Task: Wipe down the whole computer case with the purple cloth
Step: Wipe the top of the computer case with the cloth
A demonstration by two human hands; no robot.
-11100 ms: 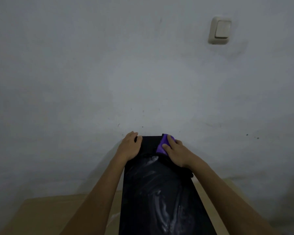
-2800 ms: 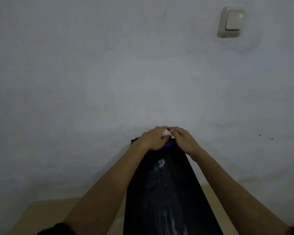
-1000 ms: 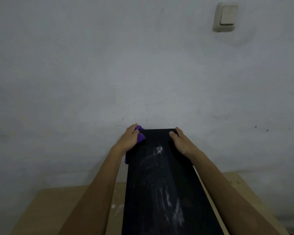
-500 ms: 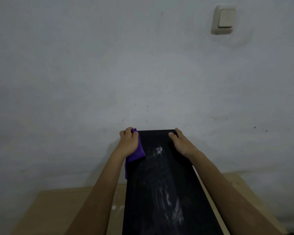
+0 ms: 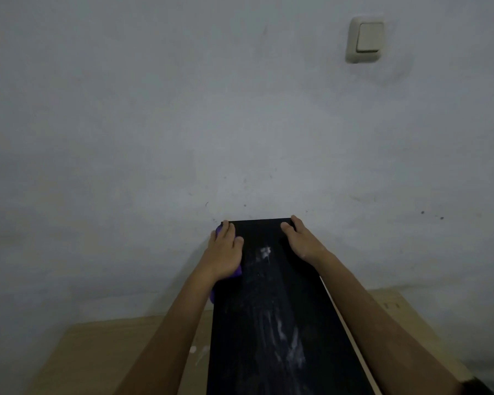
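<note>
Head view: one view only, looking forward and down along the top of the case toward the wall point(image 5: 183, 124).
Case: the black computer case point(image 5: 271, 323) stands on the pale wooden worktop point(image 5: 103, 354), its far end close to the wall; whether it touches cannot be told.
Cloth: the purple cloth point(image 5: 238, 272) lies at the far left corner of the top, draped over the left edge, mostly hidden under the hand.
Left hand: the left hand point(image 5: 224, 253) presses flat on the cloth, fingers point(image 5: 226, 227) fairly straight and reaching the far edge, holding it down rather than clenching it.
Right hand: the right hand point(image 5: 303, 240) rests on the far right corner, fingers relaxed and grasping nothing, apparently steadying the case.
Surface: whitish streaks point(image 5: 280, 332) run down the middle of the top.
Step, as I judge it: wiping the left edge and top.
Doing it well: keep the palm flat, draw the cloth toward the body in overlapping passes across the streaks, and keep the right hand bracing.
Risk: the case may slide on the worktop.
Left to do: the sides are barely in view.
</note>
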